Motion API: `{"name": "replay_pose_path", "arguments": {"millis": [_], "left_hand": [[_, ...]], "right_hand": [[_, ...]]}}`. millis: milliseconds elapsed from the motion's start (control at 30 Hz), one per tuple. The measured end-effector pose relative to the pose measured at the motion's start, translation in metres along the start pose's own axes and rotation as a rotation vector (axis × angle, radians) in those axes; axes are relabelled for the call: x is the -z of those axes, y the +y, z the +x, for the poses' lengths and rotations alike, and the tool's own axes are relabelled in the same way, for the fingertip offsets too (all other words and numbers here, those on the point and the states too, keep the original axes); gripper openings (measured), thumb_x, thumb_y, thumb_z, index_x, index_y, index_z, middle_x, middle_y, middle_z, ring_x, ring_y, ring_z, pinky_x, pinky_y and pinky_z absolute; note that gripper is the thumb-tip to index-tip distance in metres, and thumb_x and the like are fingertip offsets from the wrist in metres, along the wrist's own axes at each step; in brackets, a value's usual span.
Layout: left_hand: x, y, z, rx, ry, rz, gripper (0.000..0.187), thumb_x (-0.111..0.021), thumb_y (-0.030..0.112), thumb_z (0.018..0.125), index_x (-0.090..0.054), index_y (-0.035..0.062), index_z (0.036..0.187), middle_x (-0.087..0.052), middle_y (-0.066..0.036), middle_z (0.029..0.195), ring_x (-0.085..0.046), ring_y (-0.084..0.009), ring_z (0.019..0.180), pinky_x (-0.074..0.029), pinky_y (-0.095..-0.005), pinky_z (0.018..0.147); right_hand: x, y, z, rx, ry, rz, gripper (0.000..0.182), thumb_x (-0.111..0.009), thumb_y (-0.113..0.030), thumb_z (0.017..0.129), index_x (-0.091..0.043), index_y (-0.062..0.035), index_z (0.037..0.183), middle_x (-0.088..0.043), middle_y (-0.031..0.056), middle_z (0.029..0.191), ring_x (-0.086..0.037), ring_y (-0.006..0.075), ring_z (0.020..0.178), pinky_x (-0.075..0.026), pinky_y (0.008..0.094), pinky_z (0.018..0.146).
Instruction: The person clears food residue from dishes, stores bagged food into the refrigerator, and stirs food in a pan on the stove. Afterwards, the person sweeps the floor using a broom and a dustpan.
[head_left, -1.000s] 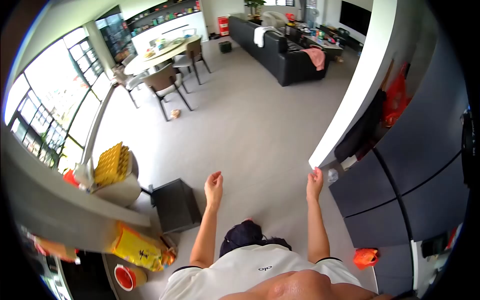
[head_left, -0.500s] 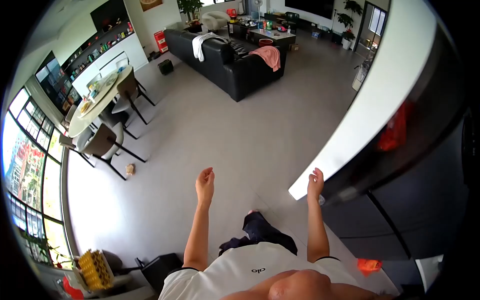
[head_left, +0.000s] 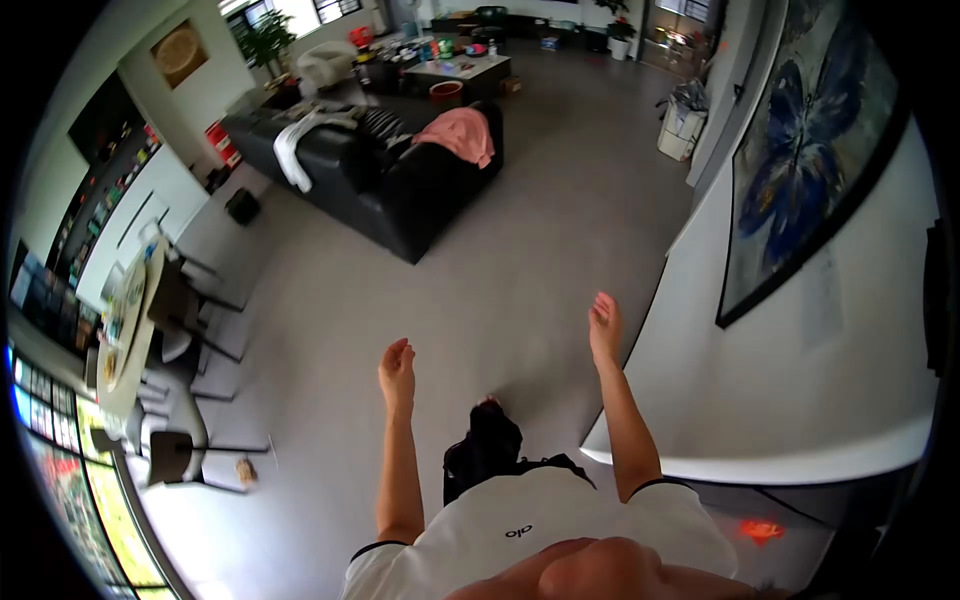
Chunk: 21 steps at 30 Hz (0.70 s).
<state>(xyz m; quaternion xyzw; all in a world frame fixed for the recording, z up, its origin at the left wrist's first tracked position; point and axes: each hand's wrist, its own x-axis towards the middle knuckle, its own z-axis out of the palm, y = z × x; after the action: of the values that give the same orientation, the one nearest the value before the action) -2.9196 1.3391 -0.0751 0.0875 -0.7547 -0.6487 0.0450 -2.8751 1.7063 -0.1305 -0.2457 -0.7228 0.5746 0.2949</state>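
My left hand is held out in front of my body over the grey floor, its fingers loosely bent and nothing visible in them. To the right and a little farther forward, my right hand is raised with half-curled fingers, also holding nothing that I can see. It is nearest to the white wall, apart from it. Both hands are well apart from each other. Below them show my white shirt and a dark trouser leg.
Ahead stands a black sofa with a pink cloth and a white cloth. A dining table with chairs lines the left. A framed butterfly painting hangs on the right. Farther off is a low table.
I have moved forward and the view has turned right. The sofa and dining table have shifted left, and the butterfly painting has come into view. My right hand is higher in view.
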Motion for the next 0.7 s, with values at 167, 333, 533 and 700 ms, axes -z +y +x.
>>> {"name": "replay_pose_path", "arguments": {"millis": [167,333,533,700], "left_hand": [[-0.125,0.044,0.175,-0.022,-0.163,0.018,0.025,-0.056,0.015,0.088,-0.06,-0.0023,0.107,-0.063,-0.005,0.089,-0.056,-0.0107,0.083,-0.044,-0.0243,0.077],[-0.267,0.042,0.315,-0.087,-0.427,0.039,0.025,-0.056,0.018,0.089,-0.06,0.0035,0.109,-0.063,-0.001,0.093,-0.059,-0.0105,0.086,-0.043,-0.024,0.072],[-0.45,0.046,0.469,-0.003,-0.512,0.001,0.025,-0.057,0.015,0.089,-0.06,-0.0005,0.107,-0.062,-0.002,0.089,-0.057,-0.0094,0.083,-0.043,-0.0229,0.073],[-0.565,0.083,0.589,-0.022,-0.576,-0.035,0.022,-0.056,0.016,0.09,-0.06,0.0027,0.107,-0.063,0.001,0.089,-0.059,-0.0083,0.082,-0.042,-0.0214,0.069]], "right_hand": [[-0.019,0.017,0.144,-0.102,0.156,-0.097,0.037,-0.054,-0.004,0.085,-0.048,-0.005,0.122,-0.056,0.0125,0.119,-0.056,0.0227,0.107,-0.042,0.0335,0.093],[0.004,0.058,0.256,-0.117,0.409,-0.097,0.037,-0.055,-0.005,0.083,-0.051,-0.0036,0.12,-0.058,0.0127,0.116,-0.057,0.023,0.106,-0.044,0.0329,0.092],[0.002,0.122,0.422,-0.275,0.563,-0.255,0.034,-0.05,-0.01,0.086,-0.053,-0.0036,0.119,-0.058,0.0108,0.114,-0.055,0.0194,0.105,-0.045,0.0299,0.088],[-0.036,0.151,0.608,-0.092,0.534,-0.155,0.034,-0.052,-0.001,0.084,-0.052,-0.0005,0.117,-0.057,0.0139,0.118,-0.057,0.0219,0.105,-0.045,0.0331,0.091]]}}
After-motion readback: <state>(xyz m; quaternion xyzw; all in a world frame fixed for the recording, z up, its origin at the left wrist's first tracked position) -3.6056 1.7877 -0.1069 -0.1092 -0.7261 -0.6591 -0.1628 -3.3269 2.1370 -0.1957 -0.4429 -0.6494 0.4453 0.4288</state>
